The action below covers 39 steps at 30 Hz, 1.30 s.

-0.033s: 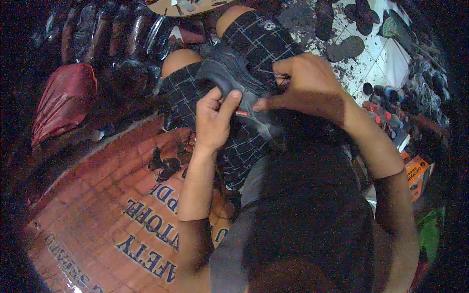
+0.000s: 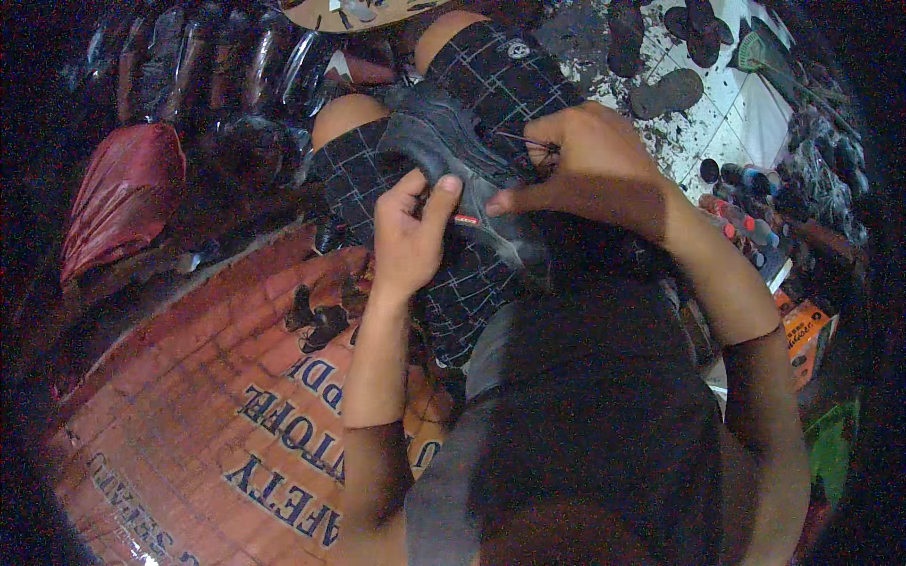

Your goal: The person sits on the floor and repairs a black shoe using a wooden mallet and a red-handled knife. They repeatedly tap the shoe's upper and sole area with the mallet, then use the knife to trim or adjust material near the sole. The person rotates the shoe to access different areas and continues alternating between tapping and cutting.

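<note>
the dark shoe (image 2: 436, 134) sits on the checked shorts (image 2: 357, 179), so the lap props it up. the left hand (image 2: 411, 238) pinches its edge, maybe to keep it still. the right hand (image 2: 609, 162) curls its fingers on thin thread (image 2: 517, 141).

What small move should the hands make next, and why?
Perhaps the right hand could gently draw the thin, thread-like strand away from the dark shoe: the strand shows at that hand, while the left hand pinches the shoe.
</note>
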Available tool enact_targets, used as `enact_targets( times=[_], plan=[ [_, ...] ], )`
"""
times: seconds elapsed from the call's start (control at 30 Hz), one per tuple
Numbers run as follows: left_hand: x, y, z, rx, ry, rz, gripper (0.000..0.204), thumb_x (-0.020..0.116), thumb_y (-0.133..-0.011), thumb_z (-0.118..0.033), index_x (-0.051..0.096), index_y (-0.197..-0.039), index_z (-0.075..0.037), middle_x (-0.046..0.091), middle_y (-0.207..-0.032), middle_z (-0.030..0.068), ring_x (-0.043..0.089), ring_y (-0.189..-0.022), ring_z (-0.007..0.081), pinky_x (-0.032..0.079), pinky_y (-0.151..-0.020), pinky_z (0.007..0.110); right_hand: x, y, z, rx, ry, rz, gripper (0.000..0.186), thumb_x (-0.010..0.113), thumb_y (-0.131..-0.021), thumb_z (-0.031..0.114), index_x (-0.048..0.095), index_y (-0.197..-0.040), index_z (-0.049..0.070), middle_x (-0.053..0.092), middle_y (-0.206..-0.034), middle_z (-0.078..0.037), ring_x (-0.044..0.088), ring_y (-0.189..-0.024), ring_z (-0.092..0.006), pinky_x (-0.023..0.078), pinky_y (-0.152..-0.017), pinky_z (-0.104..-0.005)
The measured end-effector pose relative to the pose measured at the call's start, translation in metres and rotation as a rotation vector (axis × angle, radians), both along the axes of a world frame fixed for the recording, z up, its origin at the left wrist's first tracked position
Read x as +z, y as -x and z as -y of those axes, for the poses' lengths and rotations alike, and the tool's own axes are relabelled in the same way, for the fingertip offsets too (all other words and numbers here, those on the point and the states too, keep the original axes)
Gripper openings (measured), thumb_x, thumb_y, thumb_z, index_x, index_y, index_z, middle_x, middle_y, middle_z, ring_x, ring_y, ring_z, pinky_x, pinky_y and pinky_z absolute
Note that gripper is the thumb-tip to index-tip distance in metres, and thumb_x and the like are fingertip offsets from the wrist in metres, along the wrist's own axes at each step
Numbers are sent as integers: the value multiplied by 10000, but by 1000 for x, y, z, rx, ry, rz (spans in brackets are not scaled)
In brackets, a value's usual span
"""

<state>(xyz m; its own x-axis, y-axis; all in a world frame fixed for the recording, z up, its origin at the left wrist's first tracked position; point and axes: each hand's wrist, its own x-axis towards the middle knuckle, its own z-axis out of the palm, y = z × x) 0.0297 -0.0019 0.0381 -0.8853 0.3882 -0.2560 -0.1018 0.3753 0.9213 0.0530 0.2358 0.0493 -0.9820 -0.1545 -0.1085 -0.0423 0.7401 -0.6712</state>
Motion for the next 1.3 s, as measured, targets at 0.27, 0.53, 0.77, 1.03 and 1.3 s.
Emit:
enact_targets(
  times=[0.27, 0.53, 0.77, 1.03, 1.3],
  plan=[
    [-30, 7, 99, -276, 641, -1027, 243, 753, -831, -254, 622, -768, -60, 558, -649, 89, 547, -563, 327, 402, -518, 425, -16, 9, 0, 88, 333, 126, 540, 892, -719, 377, 480, -562, 66, 456, -516, -43, 430, -502, -134, 367, -504, -353],
    [-94, -24, 247, 196, 636, -633, 195, 688, -921, -125, 677, -769, -3, 616, -695, 70, 551, -611, 181, 443, -609, 320, -32, 7, 2, 104, 452, 263, 516, 879, -751, 268, 418, -592, 100, 372, -590, 62, 329, -588, -64, 289, -504, -303],
    [2, -16, 228, 322, 209, -342, 94, 686, -895, -94, 687, -965, -32, 690, -1136, 61, 607, -1080, 181, 496, -904, 324, -5, -13, -86, -405, 606, 288, 340, 554, -991, 352, 568, -1219, 100, 651, -926, -25, 558, -651, -82, 437, -567, -228],
    [45, -3, 101, 176, -127, -56, 63, 727, -818, -32, 701, -839, 21, 725, -958, 76, 660, -829, 207, 527, -745, 308, 13, -46, -53, 20, 383, 109, 360, 616, -927, 93, 575, -1281, 38, 607, -836, -65, 588, -702, -197, 494, -701, -346],
    [-2, 32, 13, -254, 343, -428, 48, 643, -741, 13, 609, -727, 44, 565, -683, 213, 658, -632, 313, 478, -606, 437, 21, -25, -38, 313, 131, 177, 320, 601, -897, 139, 694, -1203, 134, 687, -892, -205, 670, -831, -411, 546, -742, -484]
  ],
)
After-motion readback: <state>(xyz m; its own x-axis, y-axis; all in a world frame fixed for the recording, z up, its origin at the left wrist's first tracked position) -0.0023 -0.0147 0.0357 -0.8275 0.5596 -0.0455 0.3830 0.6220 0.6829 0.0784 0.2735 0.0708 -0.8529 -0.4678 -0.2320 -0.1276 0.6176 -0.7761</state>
